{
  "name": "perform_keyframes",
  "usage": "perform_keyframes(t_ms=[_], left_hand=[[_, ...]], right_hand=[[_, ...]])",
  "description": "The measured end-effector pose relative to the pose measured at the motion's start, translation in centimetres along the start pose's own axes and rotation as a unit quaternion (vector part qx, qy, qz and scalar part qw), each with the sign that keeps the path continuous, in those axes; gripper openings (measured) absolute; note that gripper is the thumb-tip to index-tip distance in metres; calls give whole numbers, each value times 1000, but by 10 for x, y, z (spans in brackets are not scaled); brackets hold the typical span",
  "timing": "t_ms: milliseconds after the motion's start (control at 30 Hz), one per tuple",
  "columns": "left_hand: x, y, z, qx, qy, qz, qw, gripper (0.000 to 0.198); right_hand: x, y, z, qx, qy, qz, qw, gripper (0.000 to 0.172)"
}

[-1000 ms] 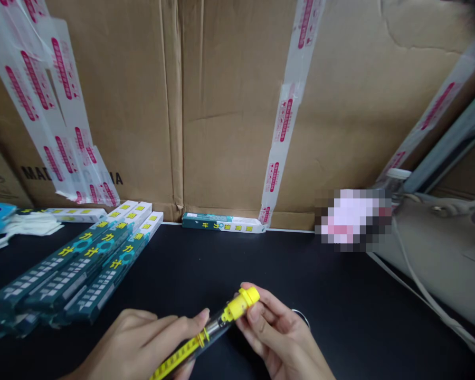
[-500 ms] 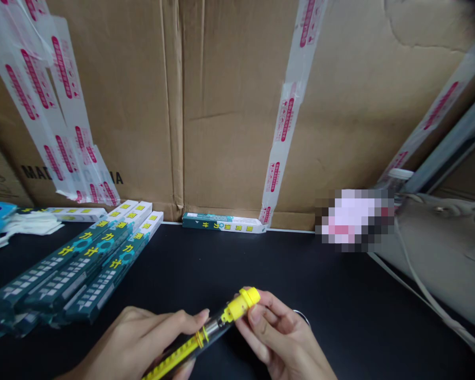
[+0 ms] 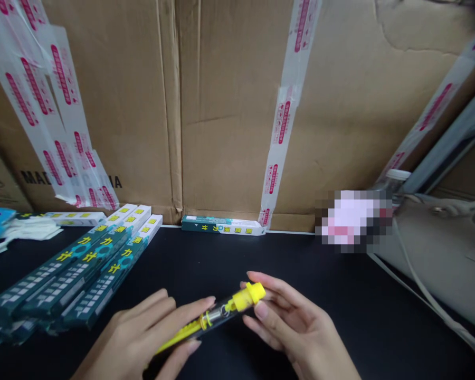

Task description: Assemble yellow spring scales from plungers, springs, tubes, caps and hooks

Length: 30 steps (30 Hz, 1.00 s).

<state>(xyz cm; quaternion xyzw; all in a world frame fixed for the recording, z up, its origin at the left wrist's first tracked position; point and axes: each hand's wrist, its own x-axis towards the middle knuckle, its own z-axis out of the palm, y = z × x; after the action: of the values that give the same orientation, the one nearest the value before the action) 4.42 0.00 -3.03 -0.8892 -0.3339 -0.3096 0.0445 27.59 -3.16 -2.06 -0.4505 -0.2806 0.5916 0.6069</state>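
A clear tube [image 3: 219,315] with a yellow scale, a metal spring part and a yellow cap [image 3: 249,296] slants up to the right, low in the middle of the head view. Around its lower part, my left hand [image 3: 142,330] is closed, thumb below and fingers above. My right hand [image 3: 291,322] is at the cap end, with its thumb against the cap's lower edge and the other fingers behind it. The yellow cap sits at the tube's upper end, its collar outside.
Several green and white boxes [image 3: 87,264] lie stacked on the black table [image 3: 206,264] at the left. One similar box [image 3: 224,225] rests against the cardboard wall [image 3: 229,132]. White cloth [image 3: 34,227], a blurred pink item [image 3: 350,216] and a grey bag [image 3: 439,248] stand at the sides.
The yellow cap and tube have tilted flatter and moved slightly right. My right hand has shifted right, its fingers loosened from the cap's side. My left hand has moved a little right and up.
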Motion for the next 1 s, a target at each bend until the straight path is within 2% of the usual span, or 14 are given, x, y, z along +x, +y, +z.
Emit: perform_keyframes(t_ms=[100,200,333,433,600,767,1000], left_hand=[[-2,-7,2,20,-22,-16,999,39],[-5,-12,5,0,-31,-13,999,46],[-5,-15,6,-37,-57,-27,997,52],[-3,-13,6,-49,-45,-23,998,51],[0,-10,5,-35,-11,-5,999,49],[0,-8,5,-22,-4,1,1000,48],[3,-5,2,-13,0,8,1000,47]], right_hand=[[5,-3,-6,-54,-34,-28,998,41],[8,-6,-14,-154,-67,-67,983,34],[8,-8,-17,-237,-54,-115,963,28],[6,-9,-14,-225,-39,-111,967,28],[5,-8,-9,-174,-19,-65,982,36],[4,-8,-8,-160,-10,-41,986,43],[5,-6,-8,-140,-11,-37,989,43]])
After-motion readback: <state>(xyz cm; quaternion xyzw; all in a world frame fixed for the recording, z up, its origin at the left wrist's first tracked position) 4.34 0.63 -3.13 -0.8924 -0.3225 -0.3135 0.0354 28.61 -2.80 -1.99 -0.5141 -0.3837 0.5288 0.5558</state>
